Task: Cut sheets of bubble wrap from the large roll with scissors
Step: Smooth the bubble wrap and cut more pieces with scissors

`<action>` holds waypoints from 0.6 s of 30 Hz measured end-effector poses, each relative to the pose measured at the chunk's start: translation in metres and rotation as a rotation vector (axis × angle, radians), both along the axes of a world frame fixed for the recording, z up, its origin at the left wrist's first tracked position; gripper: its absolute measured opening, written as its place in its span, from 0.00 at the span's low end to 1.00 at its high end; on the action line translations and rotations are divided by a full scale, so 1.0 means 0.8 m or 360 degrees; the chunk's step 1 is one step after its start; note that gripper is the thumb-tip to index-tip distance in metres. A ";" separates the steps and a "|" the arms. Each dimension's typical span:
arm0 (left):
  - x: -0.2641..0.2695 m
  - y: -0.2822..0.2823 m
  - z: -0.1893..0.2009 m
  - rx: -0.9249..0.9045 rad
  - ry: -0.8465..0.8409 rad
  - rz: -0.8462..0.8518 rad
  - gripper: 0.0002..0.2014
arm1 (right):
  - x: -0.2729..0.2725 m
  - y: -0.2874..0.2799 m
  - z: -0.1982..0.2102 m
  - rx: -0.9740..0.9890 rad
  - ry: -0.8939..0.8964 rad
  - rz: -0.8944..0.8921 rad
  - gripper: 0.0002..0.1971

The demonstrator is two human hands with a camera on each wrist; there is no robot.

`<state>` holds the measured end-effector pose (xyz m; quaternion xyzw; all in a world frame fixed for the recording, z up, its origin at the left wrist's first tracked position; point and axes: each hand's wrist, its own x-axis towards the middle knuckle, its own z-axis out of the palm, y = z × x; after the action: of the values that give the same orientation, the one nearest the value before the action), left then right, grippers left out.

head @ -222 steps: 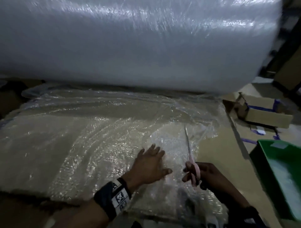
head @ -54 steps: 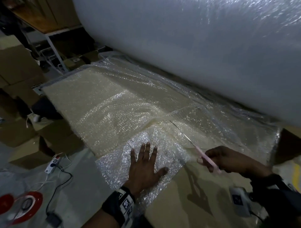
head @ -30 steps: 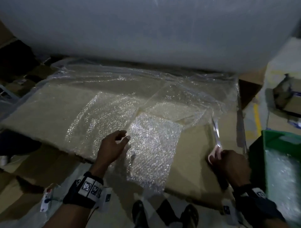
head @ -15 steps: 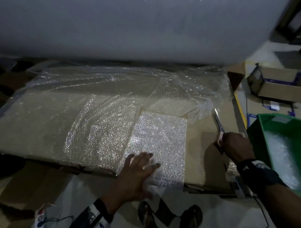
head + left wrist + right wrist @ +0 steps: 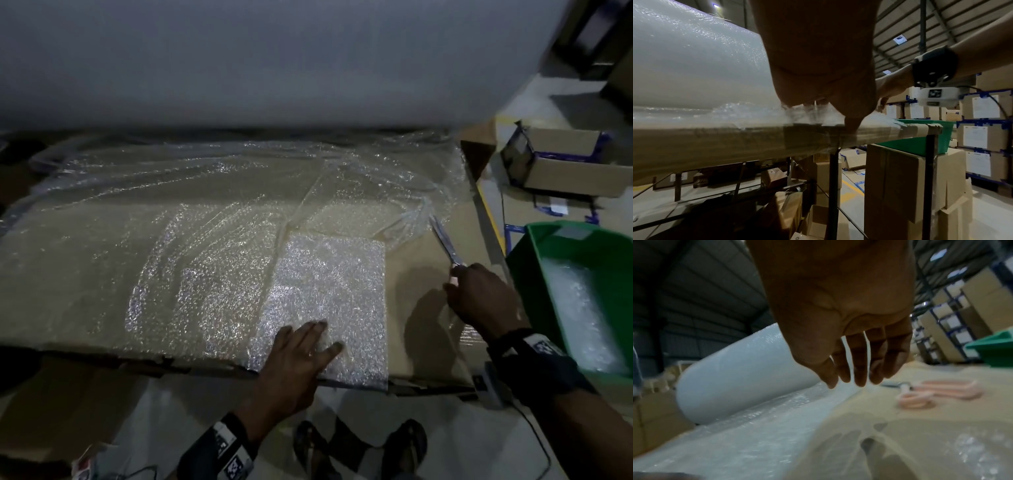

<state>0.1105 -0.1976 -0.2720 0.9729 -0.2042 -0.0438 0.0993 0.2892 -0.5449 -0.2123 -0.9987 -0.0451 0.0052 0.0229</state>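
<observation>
On the cardboard-topped table (image 5: 421, 329), the cut sheet (image 5: 329, 294) lies flat under the left hand (image 5: 294, 363) — fingers straight, pressing at 6 o'clock. The right hand (image 5: 838, 308) hangs loose-fingered above the scissors (image 5: 937, 392) at 3 o'clock — the large roll (image 5: 239, 58) at 12.
</observation>
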 end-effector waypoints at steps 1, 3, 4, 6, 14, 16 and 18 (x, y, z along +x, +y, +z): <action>-0.001 0.000 0.000 -0.0020 -0.0018 -0.0017 0.37 | -0.016 0.011 0.003 0.0121 -0.0032 0.0030 0.10; -0.002 0.001 -0.002 -0.0119 -0.0091 -0.0060 0.31 | -0.054 0.036 0.010 0.0449 0.0072 0.0043 0.12; -0.002 0.001 -0.002 -0.0191 -0.0137 -0.0070 0.28 | -0.070 0.047 0.010 0.0589 0.0195 -0.0004 0.13; 0.000 -0.005 0.007 -0.0339 -0.0222 -0.0022 0.26 | -0.094 0.066 0.016 0.0854 0.0442 -0.0123 0.21; 0.018 -0.096 0.039 -0.0539 -0.0142 -0.0079 0.22 | -0.099 0.060 -0.009 0.1603 0.0721 -0.0604 0.21; 0.020 -0.103 0.029 -0.0570 -0.0103 -0.0076 0.24 | -0.087 0.039 -0.014 0.1594 0.0667 -0.0591 0.23; 0.025 -0.098 0.026 -0.0717 -0.0117 -0.0040 0.29 | -0.068 0.018 -0.017 0.1342 0.0547 -0.0425 0.26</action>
<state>0.1306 -0.2757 -0.2510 0.9245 -0.2245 0.0372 0.3059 0.2351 -0.5309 -0.2258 -0.8841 0.0901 0.1486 0.4338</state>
